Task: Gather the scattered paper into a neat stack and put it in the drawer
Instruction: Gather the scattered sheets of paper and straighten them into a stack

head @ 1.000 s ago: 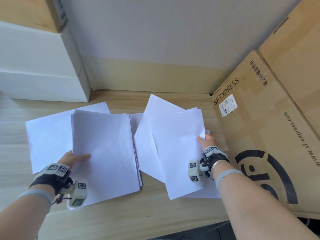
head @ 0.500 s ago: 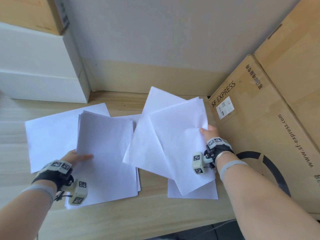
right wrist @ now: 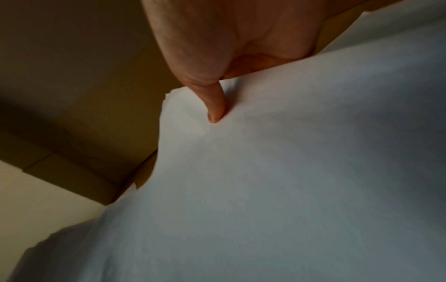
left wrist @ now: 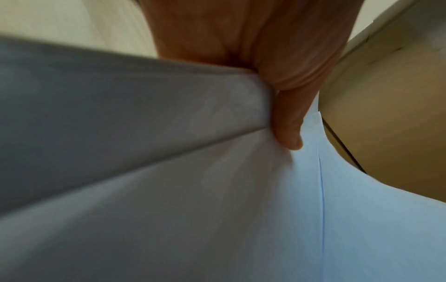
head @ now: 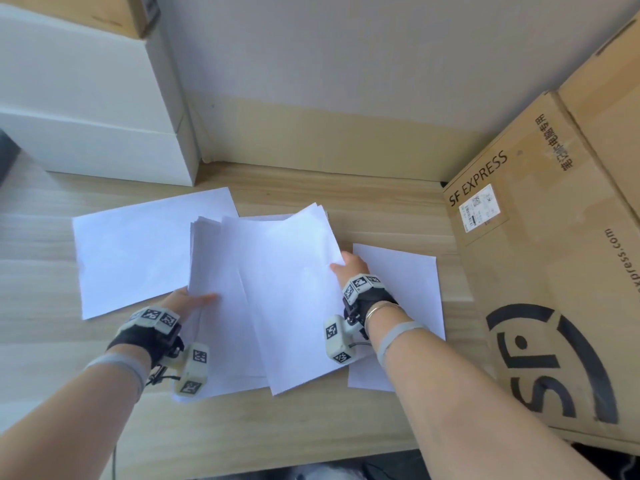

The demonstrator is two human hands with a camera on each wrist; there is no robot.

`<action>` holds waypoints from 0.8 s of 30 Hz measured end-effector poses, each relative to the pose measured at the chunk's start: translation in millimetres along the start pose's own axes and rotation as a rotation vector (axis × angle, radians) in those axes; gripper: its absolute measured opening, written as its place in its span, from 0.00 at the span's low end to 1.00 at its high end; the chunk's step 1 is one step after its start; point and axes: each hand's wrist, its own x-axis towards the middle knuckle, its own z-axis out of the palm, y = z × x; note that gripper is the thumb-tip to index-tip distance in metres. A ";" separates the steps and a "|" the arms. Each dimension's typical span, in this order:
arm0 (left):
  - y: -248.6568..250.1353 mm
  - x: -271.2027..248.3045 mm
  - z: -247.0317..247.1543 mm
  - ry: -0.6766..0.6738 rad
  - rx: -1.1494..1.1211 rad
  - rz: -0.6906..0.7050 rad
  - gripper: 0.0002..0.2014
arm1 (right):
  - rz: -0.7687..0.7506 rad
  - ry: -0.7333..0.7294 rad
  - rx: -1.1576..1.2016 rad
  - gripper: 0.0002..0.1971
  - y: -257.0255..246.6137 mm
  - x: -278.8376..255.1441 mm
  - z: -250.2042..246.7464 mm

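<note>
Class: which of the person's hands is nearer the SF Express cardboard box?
Right. The right hand pinches sheets near the SF Express box; the left hand holds the paper pile farther away.

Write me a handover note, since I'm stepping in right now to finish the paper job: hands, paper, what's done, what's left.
Left hand: pinches the left bundle of sheets, thumb on top.
Right hand: pinches the right bundle at its right edge, overlapping the left bundle.
Loose on the desk: one sheet at left, one at right beside the SF Express box.
Done: most sheets gathered into the two bundles.
Left: merge and square the bundles, add the two loose sheets, put the stack in the drawer. No drawer is in view.
</note>
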 end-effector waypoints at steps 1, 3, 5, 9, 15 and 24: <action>-0.8 -0.4 0.7 0.001 0.004 -0.003 0.15 | 0.012 0.003 0.011 0.17 -2.3 -0.3 2.4; -2.0 -1.9 1.3 0.009 0.006 -0.007 0.17 | 0.050 0.001 0.036 0.19 -6.3 -1.1 9.3; -2.5 -3.4 2.9 0.004 -0.016 -0.017 0.18 | 0.091 -0.049 0.037 0.23 -9.9 -4.3 17.7; -0.8 -6.9 7.6 0.008 -0.014 -0.007 0.17 | 0.129 -0.151 -0.015 0.27 -18.1 -14.3 42.0; -5.1 -3.4 10.7 -0.008 -0.039 -0.032 0.24 | 0.088 -0.045 -0.154 0.26 -27.4 -21.6 81.7; -13.1 1.4 10.7 0.012 -0.049 -0.014 0.23 | 0.093 -0.006 -0.209 0.30 -32.4 -18.8 88.7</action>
